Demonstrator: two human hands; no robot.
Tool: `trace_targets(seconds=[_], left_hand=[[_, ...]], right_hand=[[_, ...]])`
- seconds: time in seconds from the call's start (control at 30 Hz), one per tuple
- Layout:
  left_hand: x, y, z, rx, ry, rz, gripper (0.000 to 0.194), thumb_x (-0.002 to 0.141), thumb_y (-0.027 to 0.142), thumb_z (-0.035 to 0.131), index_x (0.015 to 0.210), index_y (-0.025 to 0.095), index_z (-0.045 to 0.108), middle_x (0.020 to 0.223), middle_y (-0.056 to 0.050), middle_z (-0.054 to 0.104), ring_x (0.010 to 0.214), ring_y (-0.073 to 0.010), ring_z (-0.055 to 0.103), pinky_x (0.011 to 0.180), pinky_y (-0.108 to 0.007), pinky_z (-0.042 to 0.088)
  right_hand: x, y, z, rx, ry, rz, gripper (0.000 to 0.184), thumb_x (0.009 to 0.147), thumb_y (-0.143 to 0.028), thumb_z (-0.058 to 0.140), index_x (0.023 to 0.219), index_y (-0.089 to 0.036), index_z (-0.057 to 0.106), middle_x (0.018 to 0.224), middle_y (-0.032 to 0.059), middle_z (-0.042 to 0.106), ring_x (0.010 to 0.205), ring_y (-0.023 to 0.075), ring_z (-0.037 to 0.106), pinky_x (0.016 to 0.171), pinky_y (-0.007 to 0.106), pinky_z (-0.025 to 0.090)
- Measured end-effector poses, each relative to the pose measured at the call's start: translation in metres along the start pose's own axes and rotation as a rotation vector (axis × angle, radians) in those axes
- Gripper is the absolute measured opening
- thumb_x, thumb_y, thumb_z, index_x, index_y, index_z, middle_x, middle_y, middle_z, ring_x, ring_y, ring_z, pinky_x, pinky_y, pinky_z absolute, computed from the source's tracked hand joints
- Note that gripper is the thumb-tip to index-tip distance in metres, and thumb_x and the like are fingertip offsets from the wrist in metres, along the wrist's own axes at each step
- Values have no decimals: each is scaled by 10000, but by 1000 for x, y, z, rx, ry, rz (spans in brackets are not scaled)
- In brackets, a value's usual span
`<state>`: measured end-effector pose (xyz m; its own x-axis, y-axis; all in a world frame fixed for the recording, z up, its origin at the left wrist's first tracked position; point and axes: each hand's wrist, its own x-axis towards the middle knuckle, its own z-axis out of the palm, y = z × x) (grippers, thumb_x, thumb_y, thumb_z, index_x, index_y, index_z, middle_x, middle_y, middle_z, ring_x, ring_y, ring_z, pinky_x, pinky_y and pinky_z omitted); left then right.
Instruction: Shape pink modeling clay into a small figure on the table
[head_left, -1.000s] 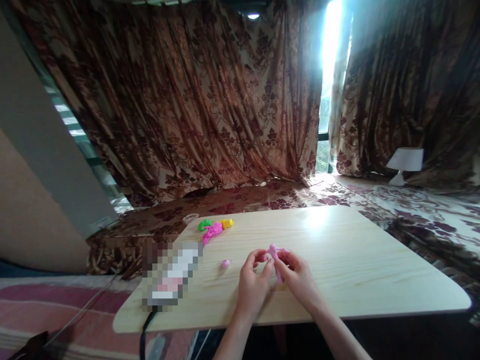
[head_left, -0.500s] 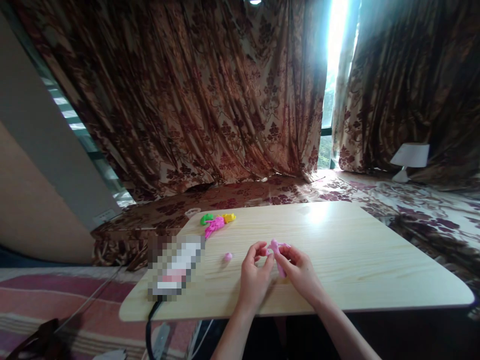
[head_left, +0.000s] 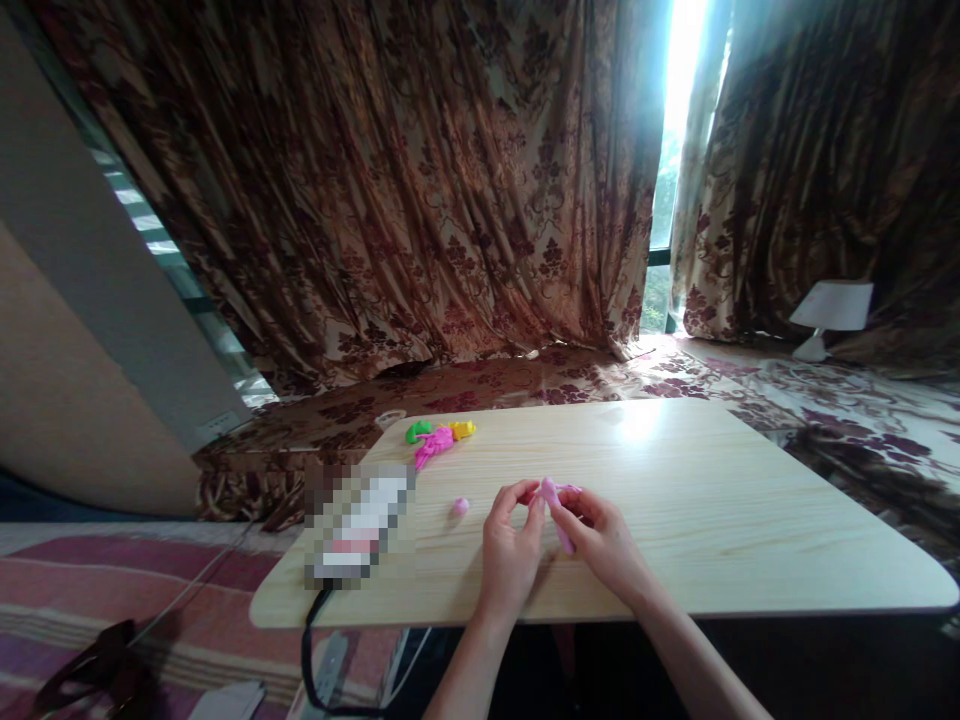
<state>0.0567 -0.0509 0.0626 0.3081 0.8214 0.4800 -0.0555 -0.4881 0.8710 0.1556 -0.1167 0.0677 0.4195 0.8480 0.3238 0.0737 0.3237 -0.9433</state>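
Both my hands meet over the near middle of a light wooden table [head_left: 712,500]. My left hand [head_left: 510,545] and my right hand [head_left: 604,540] pinch a pink clay piece [head_left: 556,512], an elongated strip held between the fingertips of both. A small pink clay ball [head_left: 460,507] lies on the table just left of my left hand. Farther back left lie three clay lumps close together: a green one [head_left: 416,431], a magenta one [head_left: 435,445] and a yellow one [head_left: 463,430].
A blurred flat object [head_left: 360,525] with a black cable [head_left: 311,650] lies at the table's left edge. Patterned brown curtains [head_left: 420,190] hang behind, and a white lamp [head_left: 829,315] stands at the far right. A striped cloth [head_left: 127,610] lies at lower left.
My hands keep working the pink piece with only small finger shifts. The view has drifted, so the table and clay sit slightly right and higher in the picture.
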Motion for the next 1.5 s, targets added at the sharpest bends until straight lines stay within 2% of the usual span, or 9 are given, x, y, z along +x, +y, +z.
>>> trace_targets(seconds=[0.13, 0.53, 0.87, 1.07, 1.5], left_hand=[[0, 1, 0, -5, -10, 12, 190, 810, 310, 566, 910, 184, 667, 900, -44, 660, 863, -178, 603, 840, -306, 451], [0, 3, -2, -12, -32, 18, 196, 818, 301, 560, 927, 180, 669, 908, -49, 662, 881, -183, 608, 847, -305, 449], [0, -2, -1, 24, -27, 18, 163, 815, 302, 575, 870, 181, 668, 851, -31, 652, 841, -170, 596, 815, -285, 445], [0, -3, -2, 56, -22, 35, 138, 822, 281, 564, 835, 181, 659, 817, -19, 642, 820, -161, 593, 804, -277, 438], [1, -7, -3, 100, -13, 74, 125, 816, 250, 567, 807, 183, 672, 808, -21, 623, 814, -162, 588, 796, -278, 438]], right_hand=[[-1, -1, 0, -4, 4, -6, 414, 791, -563, 562, 697, -162, 610, 540, -28, 488, 476, 93, 404, 436, 216, 330], [-1, 1, 0, -9, -2, -16, 422, 784, -579, 560, 743, -164, 625, 555, -33, 482, 469, 88, 391, 427, 213, 311], [0, 4, -2, -25, -29, -18, 327, 851, -466, 545, 769, -157, 614, 566, -34, 468, 481, 82, 376, 435, 210, 306], [0, 4, -3, -34, -44, -18, 274, 853, -422, 563, 804, -159, 622, 597, -31, 484, 489, 81, 374, 436, 208, 303], [1, 12, -3, -65, -18, -46, 283, 859, -424, 546, 763, -167, 619, 614, -22, 521, 519, 86, 410, 457, 204, 333]])
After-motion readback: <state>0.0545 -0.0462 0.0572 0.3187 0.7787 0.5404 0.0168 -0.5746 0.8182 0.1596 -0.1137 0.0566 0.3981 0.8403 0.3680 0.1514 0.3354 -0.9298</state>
